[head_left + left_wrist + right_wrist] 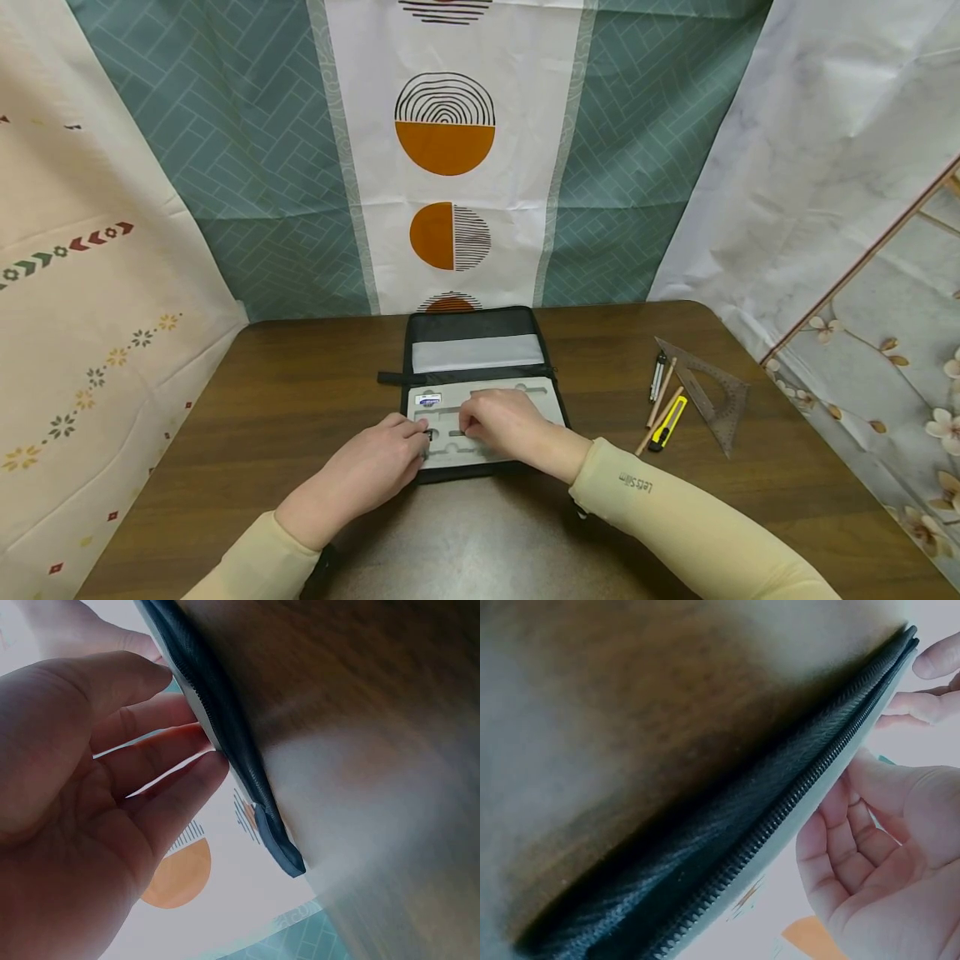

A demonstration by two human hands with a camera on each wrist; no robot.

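An unzipped black case (474, 321) lies open on the table, a pale moulded insert (551, 407) with shaped recesses in its near half. A small white block with blue print (428, 400) sits in the insert's upper left recess. My left hand (378, 462) rests its fairly straight fingers at the insert's left side, beside a small dark piece (430, 434). Over the middle of the insert, my right hand (504, 419) has its fingers curled down at a recess. I cannot tell whether it holds anything there. In the right wrist view the case's zipper (742, 855) hides the right fingertips.
To the right on the wooden table (300, 367) lie a set square (693, 375), a yellow utility knife (671, 421), wooden pencils (662, 392) and a thin metallic pen-like tool (657, 375). A patterned curtain (262, 167) hangs behind the table. A black strap (390, 378) sticks out left from the case.
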